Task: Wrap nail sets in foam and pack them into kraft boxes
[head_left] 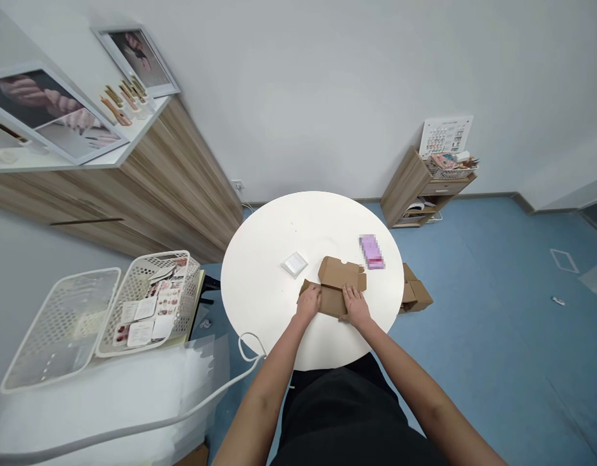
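Nearest to you are your bare forearms (266,382), reaching onto the round white table (264,259). Your left hand (308,304) and right hand (355,307) seem open, pressing down on the brown cardboard box (337,275), not gripping it. The box lies near the table's middle, between a small white packet (294,264) and a pink packet (372,252).

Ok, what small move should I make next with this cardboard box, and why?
I'd probably fold the notched flap of the kraft cardboard box over next. Your left hand and right hand are both on the box's near part, which looks steadied, while that flap appears to stand unfolded, its notch facing away from you.
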A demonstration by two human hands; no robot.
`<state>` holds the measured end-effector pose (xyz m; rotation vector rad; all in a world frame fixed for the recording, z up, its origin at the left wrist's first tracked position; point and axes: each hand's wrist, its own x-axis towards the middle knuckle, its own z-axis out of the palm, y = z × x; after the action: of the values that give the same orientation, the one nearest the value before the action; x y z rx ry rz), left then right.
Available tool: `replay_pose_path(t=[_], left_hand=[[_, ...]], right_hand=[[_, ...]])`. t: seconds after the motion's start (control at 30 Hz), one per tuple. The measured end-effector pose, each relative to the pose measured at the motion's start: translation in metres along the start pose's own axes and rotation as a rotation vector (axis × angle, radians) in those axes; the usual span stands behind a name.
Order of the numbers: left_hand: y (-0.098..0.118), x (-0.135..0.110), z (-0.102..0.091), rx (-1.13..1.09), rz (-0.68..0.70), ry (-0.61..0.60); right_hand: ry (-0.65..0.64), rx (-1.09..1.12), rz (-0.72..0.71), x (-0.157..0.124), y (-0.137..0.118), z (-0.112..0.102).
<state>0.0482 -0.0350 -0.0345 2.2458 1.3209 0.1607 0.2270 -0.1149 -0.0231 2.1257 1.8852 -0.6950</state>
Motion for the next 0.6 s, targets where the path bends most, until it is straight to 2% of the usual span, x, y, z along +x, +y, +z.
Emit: replay_pose_path(t=[0.13, 0.23, 0.33, 0.37, 0.4, 0.47, 0.53, 0.6], left_hand=[[0.011, -0.010, 0.011, 0.035, 0.034, 0.010], [0.009, -0.020, 0.012, 0.026, -0.004, 0.145], [-0.002, -0.026, 0.005, -0.055, -0.151, 0.341], [-0.006, -0.026, 0.001, -0.103, -0.238, 0.362], [-0.010, -0.026, -0.003, -0.159, -0.328, 0.345], [-0.017, -0.026, -0.012, -0.270, -0.464, 0.227], [-0.020, -0.025, -0.019, -0.338, -0.499, 0.097], [-0.018, -0.024, -0.023, -0.354, -0.475, 0.047]], right_hand=[[0.004, 0.003, 0.006, 0.000, 0.000, 0.000], [0.006, 0.004, 0.009, 0.001, 0.000, 0.001], [-0.007, 0.007, 0.012, 0.002, 0.001, 0.002], [-0.008, 0.005, 0.012, 0.002, 0.001, 0.002], [-0.006, 0.003, 0.011, 0.002, 0.001, 0.003], [0.004, -0.002, 0.011, 0.001, 0.001, 0.003], [0.009, -0.002, 0.010, 0.001, 0.001, 0.003], [0.007, 0.002, 0.009, 0.001, 0.000, 0.003]])
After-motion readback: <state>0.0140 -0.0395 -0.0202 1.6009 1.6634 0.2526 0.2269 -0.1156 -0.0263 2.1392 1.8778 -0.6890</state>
